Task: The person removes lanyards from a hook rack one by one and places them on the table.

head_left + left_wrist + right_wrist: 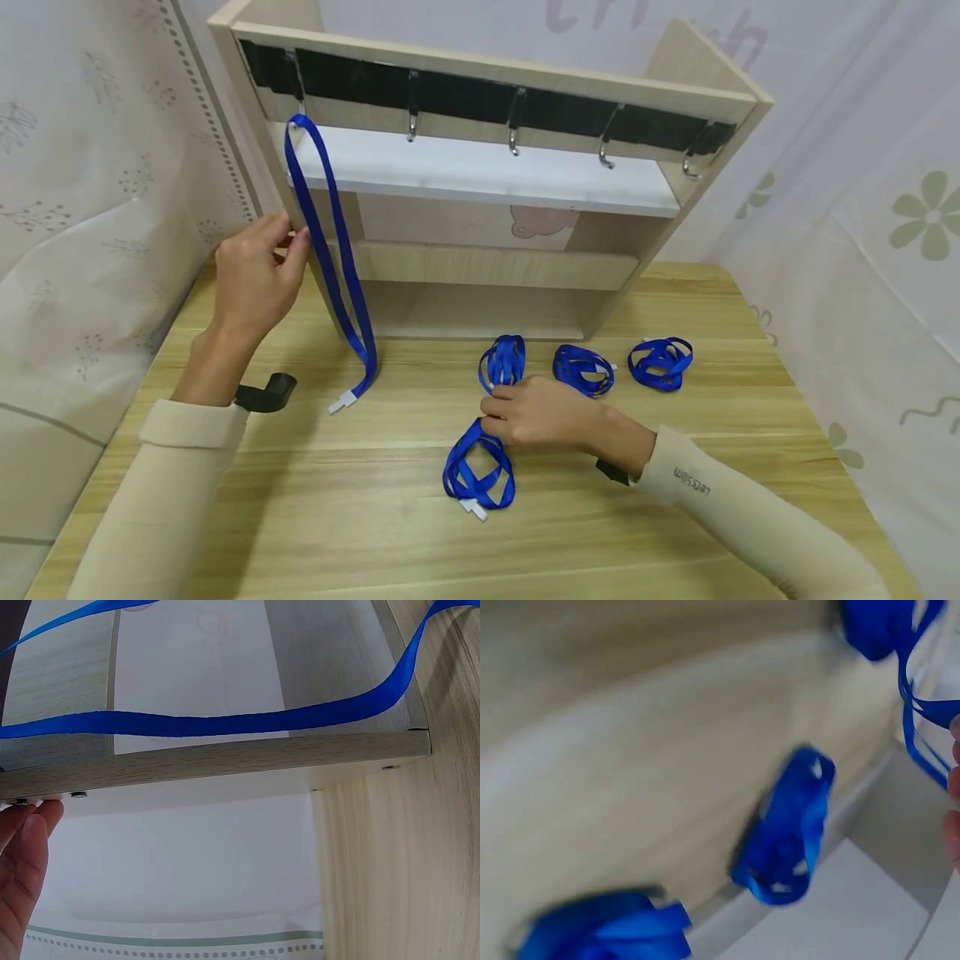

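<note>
A blue lanyard (347,258) with a white clip (343,402) hangs from the leftmost hook of a wooden shelf unit (495,265). My left hand (258,271) is beside this strap, its fingertips against the outer face of the unit's left side panel (225,765). With its fingers my right hand (543,414) pinches a coiled blue lanyard (504,360) in front of the unit; fingers (953,825) show at the right wrist view's edge by its loops (913,731). Another coiled lanyard (480,471) lies just below that hand, white clip towards me.
Two more coiled lanyards lie on the wooden table (360,517), a middle one (581,371) and a right one (662,364). Several metal hooks line the black strip (465,96), among them a second hook (412,108). Patterned cloth (97,167) surrounds the table.
</note>
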Action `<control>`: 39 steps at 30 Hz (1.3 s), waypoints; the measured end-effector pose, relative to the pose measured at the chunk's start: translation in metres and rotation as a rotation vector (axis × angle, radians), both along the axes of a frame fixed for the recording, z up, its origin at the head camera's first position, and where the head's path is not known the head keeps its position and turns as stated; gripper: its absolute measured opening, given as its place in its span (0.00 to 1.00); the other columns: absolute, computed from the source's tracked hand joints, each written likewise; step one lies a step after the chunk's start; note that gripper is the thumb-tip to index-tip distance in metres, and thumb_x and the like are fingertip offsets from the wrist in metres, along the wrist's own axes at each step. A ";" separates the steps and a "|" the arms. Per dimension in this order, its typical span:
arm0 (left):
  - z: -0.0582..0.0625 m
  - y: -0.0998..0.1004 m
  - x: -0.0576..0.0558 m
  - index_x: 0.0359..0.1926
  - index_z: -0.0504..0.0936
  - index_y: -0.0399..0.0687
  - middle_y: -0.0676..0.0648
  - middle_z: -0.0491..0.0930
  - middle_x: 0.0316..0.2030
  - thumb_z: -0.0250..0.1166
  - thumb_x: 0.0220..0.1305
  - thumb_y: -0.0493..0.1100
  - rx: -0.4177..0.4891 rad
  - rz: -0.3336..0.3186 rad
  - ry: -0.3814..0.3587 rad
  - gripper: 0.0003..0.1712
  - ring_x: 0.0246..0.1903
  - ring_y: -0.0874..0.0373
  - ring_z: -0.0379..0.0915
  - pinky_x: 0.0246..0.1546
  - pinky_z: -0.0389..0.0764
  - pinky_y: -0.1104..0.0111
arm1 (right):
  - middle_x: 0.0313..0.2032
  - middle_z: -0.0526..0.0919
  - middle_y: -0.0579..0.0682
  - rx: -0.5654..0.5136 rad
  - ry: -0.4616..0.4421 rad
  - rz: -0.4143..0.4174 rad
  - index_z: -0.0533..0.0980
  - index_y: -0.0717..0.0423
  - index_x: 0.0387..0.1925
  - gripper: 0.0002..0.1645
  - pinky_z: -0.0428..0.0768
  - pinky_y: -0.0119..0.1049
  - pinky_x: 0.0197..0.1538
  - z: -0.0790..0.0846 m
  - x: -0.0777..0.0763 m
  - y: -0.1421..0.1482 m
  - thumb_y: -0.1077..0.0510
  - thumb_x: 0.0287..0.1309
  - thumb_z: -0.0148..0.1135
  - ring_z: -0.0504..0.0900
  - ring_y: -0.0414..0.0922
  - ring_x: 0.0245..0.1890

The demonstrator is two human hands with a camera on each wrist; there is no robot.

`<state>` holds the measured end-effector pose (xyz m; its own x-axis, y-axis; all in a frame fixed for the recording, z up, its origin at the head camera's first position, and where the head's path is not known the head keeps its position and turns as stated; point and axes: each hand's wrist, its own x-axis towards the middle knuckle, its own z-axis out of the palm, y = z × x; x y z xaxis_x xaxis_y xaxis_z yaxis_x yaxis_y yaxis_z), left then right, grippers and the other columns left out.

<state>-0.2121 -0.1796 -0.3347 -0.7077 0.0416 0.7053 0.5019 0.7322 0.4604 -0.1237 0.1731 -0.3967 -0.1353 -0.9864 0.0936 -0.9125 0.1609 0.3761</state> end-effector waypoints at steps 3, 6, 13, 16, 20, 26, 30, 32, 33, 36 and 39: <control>0.000 0.000 0.000 0.37 0.81 0.29 0.33 0.84 0.32 0.57 0.71 0.37 -0.002 0.001 0.007 0.13 0.35 0.39 0.83 0.33 0.59 0.91 | 0.35 0.78 0.39 0.047 0.056 0.036 0.77 0.46 0.35 0.06 0.76 0.25 0.29 -0.008 0.009 0.001 0.57 0.69 0.55 0.77 0.36 0.34; -0.001 0.000 0.000 0.36 0.81 0.29 0.33 0.83 0.32 0.57 0.71 0.37 -0.003 0.002 0.011 0.13 0.35 0.39 0.83 0.33 0.59 0.91 | 0.35 0.78 0.38 0.077 0.057 0.046 0.77 0.45 0.34 0.07 0.73 0.25 0.28 -0.015 0.017 0.000 0.55 0.70 0.54 0.75 0.35 0.31; -0.002 0.001 0.000 0.37 0.81 0.29 0.33 0.83 0.33 0.57 0.72 0.38 -0.004 0.004 -0.010 0.13 0.36 0.39 0.83 0.34 0.58 0.92 | 0.35 0.79 0.38 0.126 -0.041 0.031 0.77 0.44 0.35 0.06 0.73 0.26 0.29 -0.027 0.024 -0.004 0.56 0.69 0.56 0.75 0.35 0.32; -0.002 0.001 0.000 0.38 0.81 0.29 0.33 0.83 0.33 0.57 0.72 0.38 -0.001 0.000 -0.013 0.13 0.36 0.39 0.83 0.34 0.58 0.92 | 0.36 0.78 0.38 0.151 -0.067 0.019 0.78 0.44 0.36 0.04 0.73 0.26 0.28 -0.029 0.025 -0.004 0.56 0.67 0.57 0.75 0.35 0.32; -0.002 0.001 0.000 0.38 0.81 0.29 0.33 0.83 0.33 0.57 0.72 0.38 0.000 -0.003 -0.003 0.13 0.36 0.39 0.83 0.34 0.59 0.92 | 0.37 0.77 0.39 0.153 -0.133 -0.010 0.79 0.43 0.36 0.04 0.72 0.26 0.28 -0.030 0.025 -0.004 0.56 0.66 0.59 0.74 0.35 0.33; 0.000 0.000 0.000 0.38 0.81 0.29 0.33 0.83 0.33 0.57 0.71 0.37 -0.003 0.004 0.001 0.13 0.36 0.39 0.83 0.33 0.59 0.91 | 0.35 0.75 0.40 0.048 -0.290 -0.070 0.79 0.45 0.33 0.07 0.73 0.27 0.28 -0.020 0.019 -0.003 0.60 0.60 0.57 0.72 0.36 0.32; 0.000 0.001 0.000 0.38 0.82 0.29 0.33 0.83 0.33 0.57 0.72 0.38 0.000 0.006 -0.008 0.13 0.36 0.39 0.83 0.33 0.59 0.91 | 0.35 0.75 0.40 -0.027 -0.313 -0.094 0.79 0.47 0.33 0.06 0.75 0.27 0.30 -0.009 0.011 -0.002 0.61 0.61 0.57 0.74 0.36 0.33; 0.000 0.001 0.000 0.39 0.82 0.30 0.33 0.84 0.33 0.57 0.72 0.38 0.001 0.007 -0.012 0.13 0.36 0.39 0.83 0.34 0.59 0.91 | 0.35 0.75 0.40 -0.056 -0.313 -0.106 0.78 0.48 0.33 0.06 0.75 0.26 0.30 -0.005 0.008 -0.001 0.61 0.61 0.57 0.75 0.36 0.34; 0.000 0.001 0.000 0.39 0.82 0.30 0.33 0.84 0.34 0.57 0.72 0.39 0.002 0.007 -0.013 0.13 0.36 0.39 0.83 0.34 0.59 0.91 | 0.35 0.76 0.40 -0.072 -0.311 -0.110 0.79 0.48 0.33 0.06 0.75 0.25 0.30 -0.002 0.005 0.000 0.62 0.61 0.57 0.75 0.36 0.34; 0.001 0.001 0.000 0.40 0.82 0.30 0.33 0.84 0.34 0.57 0.72 0.39 0.004 0.007 -0.019 0.13 0.36 0.39 0.83 0.33 0.59 0.91 | 0.36 0.78 0.41 -0.126 -0.293 -0.120 0.80 0.48 0.34 0.08 0.75 0.24 0.28 0.005 0.000 0.000 0.63 0.58 0.58 0.77 0.36 0.34; 0.000 0.001 0.000 0.40 0.82 0.30 0.33 0.84 0.34 0.57 0.72 0.39 0.010 0.007 -0.022 0.13 0.36 0.39 0.83 0.33 0.59 0.91 | 0.38 0.81 0.42 -0.186 -0.256 -0.137 0.82 0.50 0.37 0.09 0.74 0.23 0.25 0.015 -0.006 0.000 0.64 0.58 0.60 0.80 0.37 0.34</control>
